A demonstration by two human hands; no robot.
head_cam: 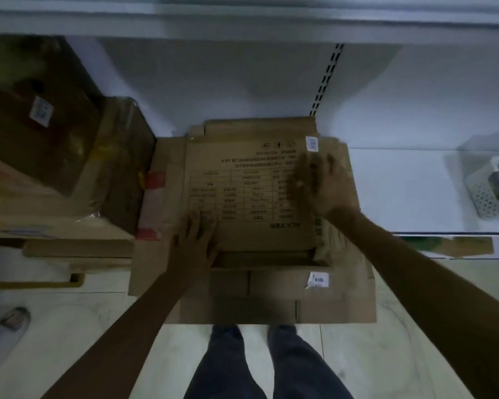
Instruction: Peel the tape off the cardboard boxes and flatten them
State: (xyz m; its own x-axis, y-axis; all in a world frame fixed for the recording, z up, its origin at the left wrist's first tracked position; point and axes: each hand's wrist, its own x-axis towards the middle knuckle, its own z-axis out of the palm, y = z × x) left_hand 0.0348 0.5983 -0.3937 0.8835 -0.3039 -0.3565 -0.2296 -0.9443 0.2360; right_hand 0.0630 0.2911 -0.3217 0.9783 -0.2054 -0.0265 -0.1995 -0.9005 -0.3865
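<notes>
On the floor before a white shelf (409,191), we press the top flattened box (251,191) onto a stack of flattened cardboard (271,309). Our left grip (196,237) lies open, fingers spread on the near left corner. Our right grip (326,185), blurred, appears flat and open on the right edge, holding nothing. Red tape (154,180) shows on a sheet beneath, just left of the left grip, its strip running away from us. That grip is nearer and likely peels next. Unflattened boxes (69,156) stand at left.
</notes>
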